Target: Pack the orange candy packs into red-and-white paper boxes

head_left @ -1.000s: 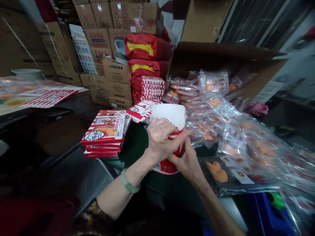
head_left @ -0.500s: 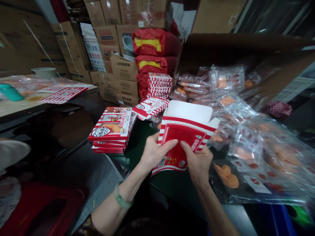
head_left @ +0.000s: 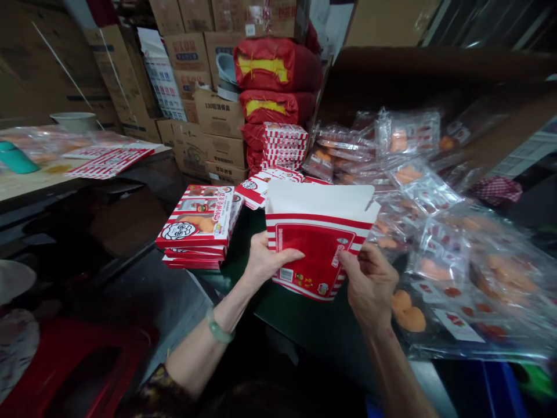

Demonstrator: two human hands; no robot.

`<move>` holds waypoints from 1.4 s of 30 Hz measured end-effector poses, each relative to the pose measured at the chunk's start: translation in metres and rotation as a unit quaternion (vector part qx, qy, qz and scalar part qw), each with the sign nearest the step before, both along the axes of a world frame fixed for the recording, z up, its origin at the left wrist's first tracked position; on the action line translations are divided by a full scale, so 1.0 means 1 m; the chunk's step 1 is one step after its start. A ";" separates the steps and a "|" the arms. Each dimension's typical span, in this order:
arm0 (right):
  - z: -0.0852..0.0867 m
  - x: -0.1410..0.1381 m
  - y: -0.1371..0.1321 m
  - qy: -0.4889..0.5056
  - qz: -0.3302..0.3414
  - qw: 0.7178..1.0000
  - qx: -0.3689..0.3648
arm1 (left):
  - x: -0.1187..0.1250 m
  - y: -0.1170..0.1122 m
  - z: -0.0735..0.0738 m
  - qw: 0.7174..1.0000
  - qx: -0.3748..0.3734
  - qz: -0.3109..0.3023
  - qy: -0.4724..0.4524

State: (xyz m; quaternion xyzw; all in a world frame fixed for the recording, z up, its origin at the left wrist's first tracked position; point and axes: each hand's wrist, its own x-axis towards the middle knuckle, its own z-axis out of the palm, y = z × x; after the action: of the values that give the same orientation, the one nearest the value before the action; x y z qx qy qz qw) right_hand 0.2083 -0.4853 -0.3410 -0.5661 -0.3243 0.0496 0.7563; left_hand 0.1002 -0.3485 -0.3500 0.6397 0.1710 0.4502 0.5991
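Gripping the red-and-white box point(head_left: 311, 247) by its two sides gives even control, so a light, matched hold seems best here. The box is in front of the person, over the green worktop point(head_left: 281, 313), with its white flap point(head_left: 319, 199) upright at the top. The left hand point(head_left: 266, 259) has its thumb laid across the printed front and its other fingers tucked round the left edge, mostly out of sight. The right hand point(head_left: 369, 278) pinches the opposite edge, thumb on the front and fingers curled behind. Both sets of fingers are closed on the card.

Pressing the sides inward equally should bow the panels without creasing them; a hard thumb in the middle of the print could dent it. Whether the box is flat or partly opened inside cannot be told from this angle. The slit at the flap's right end looks like a weak spot, best spared any tugging. It would also be wise to hold the right wrist clear of the bagged tray point(head_left: 409, 316) just beside it, and leave the stacked boxes point(head_left: 198, 226) on the left unbumped.
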 end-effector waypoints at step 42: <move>0.002 0.017 0.000 -0.353 -0.093 0.930 -0.043 | -0.007 -0.002 0.015 0.950 0.236 0.187 -0.087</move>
State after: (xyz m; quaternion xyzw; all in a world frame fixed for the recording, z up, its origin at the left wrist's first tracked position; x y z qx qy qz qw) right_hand 0.2252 -0.4852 -0.3387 -0.6065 -0.5140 -0.2100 0.5691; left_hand 0.0928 -0.3505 -0.3355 0.6774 0.1234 0.6358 0.3489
